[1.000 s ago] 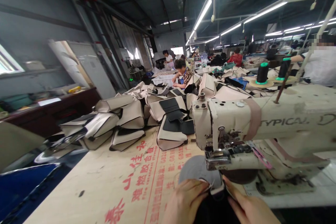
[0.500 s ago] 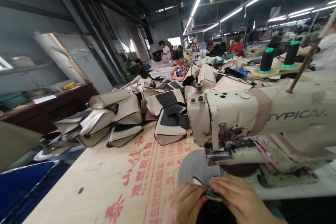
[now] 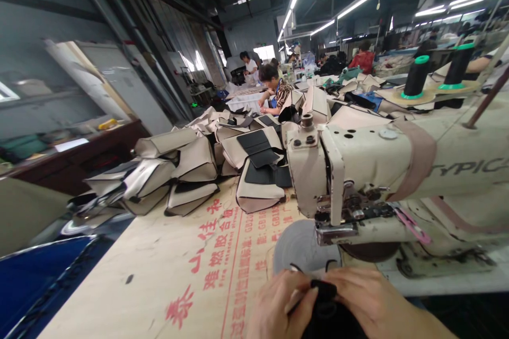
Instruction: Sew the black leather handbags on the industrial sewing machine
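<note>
At the bottom edge, my left hand [image 3: 280, 304] and my right hand [image 3: 368, 302] pinch a small piece of black fabric [image 3: 328, 307] between them, fingertips close together. The hands sit just in front of the needle end of a cream sewing machine [image 3: 358, 169]. A grey round piece [image 3: 298, 246] lies flat on the table right beyond my fingers, under the machine head. The lower part of the black fabric runs out of view.
The plywood table [image 3: 167, 270] carries red printed characters. A heap of beige and black sewn covers [image 3: 191, 164] lies at its far side. Two black thread cones [image 3: 415, 77] stand behind the machine. Other people work at tables farther back. A blue sheet [image 3: 35, 275] lies at the lower left.
My hands have drawn together on the black fabric and shifted slightly toward me. The view has swung a little to the left, so the machine sits farther right.
</note>
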Available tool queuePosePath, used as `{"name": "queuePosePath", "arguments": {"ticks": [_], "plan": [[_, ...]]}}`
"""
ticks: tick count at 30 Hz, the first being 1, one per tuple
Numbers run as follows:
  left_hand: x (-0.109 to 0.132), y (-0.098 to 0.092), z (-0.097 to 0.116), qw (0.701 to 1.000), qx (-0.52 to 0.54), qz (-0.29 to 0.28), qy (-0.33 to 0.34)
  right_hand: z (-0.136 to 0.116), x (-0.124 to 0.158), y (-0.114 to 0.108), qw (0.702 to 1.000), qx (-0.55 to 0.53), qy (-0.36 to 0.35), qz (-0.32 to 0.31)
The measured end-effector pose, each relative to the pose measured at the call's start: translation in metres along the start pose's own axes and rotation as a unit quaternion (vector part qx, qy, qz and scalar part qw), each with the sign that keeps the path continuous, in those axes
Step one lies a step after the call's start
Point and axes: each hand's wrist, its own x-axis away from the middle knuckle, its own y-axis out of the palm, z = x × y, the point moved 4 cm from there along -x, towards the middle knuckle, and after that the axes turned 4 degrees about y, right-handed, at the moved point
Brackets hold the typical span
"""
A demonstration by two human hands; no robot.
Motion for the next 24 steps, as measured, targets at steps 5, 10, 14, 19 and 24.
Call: {"name": "queuePosePath", "arguments": {"ticks": [5, 10, 14, 19, 24], "plan": [[-0.008, 0.003, 0.004, 0.997, 0.009, -0.077, 0.025, 0.005, -0.001, 0.004, 1.000, -0.008, 0.013, 0.017], [-0.009, -0.002, 0.003, 0.983, 0.002, -0.183, 0.024, 0.014, 0.003, 0.013, 0.999, 0.003, 0.040, 0.009], [-0.012, 0.004, 0.002, 0.982, 0.023, -0.186, -0.039, 0.018, 0.005, 0.014, 0.997, -0.045, 0.063, 0.005], [-0.006, 0.007, -0.007, 0.987, 0.035, -0.093, -0.127, 0.017, 0.003, 0.007, 0.998, -0.040, 0.030, 0.043], [-0.005, 0.005, -0.004, 0.989, 0.060, -0.122, -0.061, 0.015, 0.003, 0.006, 0.998, -0.036, 0.020, 0.040]]}}
